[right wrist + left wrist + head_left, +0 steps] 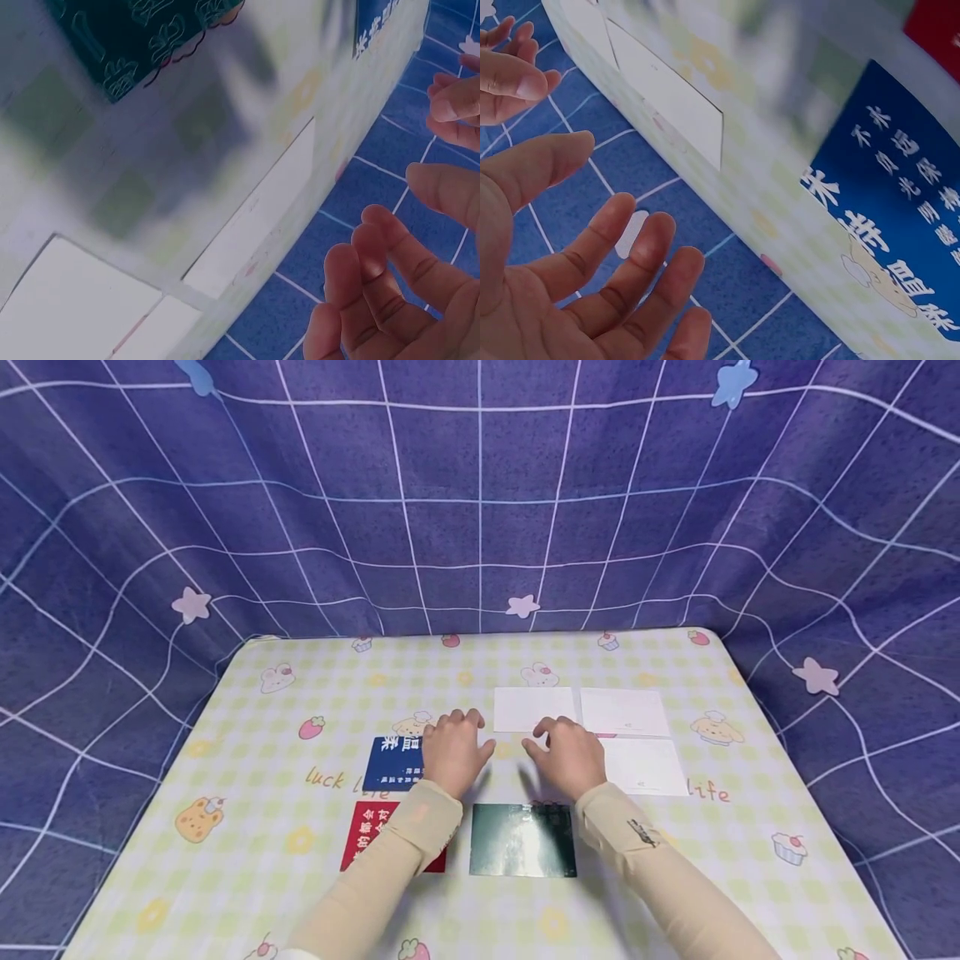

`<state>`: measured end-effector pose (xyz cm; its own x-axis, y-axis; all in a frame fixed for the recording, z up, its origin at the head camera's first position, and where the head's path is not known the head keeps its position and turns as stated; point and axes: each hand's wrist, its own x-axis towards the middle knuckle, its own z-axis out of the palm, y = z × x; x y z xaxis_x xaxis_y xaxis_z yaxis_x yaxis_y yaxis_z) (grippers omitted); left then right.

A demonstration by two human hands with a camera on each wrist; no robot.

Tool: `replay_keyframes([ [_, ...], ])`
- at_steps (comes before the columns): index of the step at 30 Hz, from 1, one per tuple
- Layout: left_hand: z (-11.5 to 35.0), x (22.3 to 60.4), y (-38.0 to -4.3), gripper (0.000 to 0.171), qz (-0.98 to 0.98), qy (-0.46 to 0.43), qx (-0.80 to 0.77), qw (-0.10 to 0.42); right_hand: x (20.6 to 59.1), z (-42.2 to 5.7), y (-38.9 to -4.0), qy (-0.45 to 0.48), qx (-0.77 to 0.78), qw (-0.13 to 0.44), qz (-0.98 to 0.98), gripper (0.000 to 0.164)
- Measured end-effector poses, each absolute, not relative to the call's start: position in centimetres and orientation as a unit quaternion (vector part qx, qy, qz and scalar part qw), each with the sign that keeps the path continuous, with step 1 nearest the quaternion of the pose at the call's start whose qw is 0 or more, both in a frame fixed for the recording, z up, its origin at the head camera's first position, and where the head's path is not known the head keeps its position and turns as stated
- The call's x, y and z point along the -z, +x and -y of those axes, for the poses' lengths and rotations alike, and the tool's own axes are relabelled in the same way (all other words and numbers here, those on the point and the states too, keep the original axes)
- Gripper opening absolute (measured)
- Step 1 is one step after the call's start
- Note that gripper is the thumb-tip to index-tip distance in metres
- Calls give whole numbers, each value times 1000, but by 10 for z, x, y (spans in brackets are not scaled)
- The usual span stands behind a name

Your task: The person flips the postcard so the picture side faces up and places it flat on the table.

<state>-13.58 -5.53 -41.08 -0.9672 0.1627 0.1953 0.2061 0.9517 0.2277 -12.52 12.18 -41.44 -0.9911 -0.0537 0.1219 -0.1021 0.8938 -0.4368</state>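
My left hand point(454, 750) hovers with loosely bent fingers by the right end of a blue card point(392, 764) that bears white characters. In the left wrist view its palm shows and nothing lies in it. Below it, a red card point(365, 837) with white characters is partly covered by my left forearm. My right hand point(567, 755) is raised near the white cards, fingers bent and holding nothing. A dark green glossy card point(522, 841) lies between my forearms. White cards lie beyond: one at the back middle point(531, 708), one at the back right point(624, 712), one in front of that point(647, 767).
A pale checked cloth point(247, 860) with cartoon prints covers the table. Behind and at both sides hangs a blue curtain point(435, 527) with white grid lines and stars. Both forearms in beige sleeves reach in from the near edge.
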Motion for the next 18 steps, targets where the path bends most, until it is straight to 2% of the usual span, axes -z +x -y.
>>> replay_keyframes([
  [18, 24, 410, -134, 31, 981, -111, 132, 89, 414, -153, -122, 22, -235, 60, 970, 27],
])
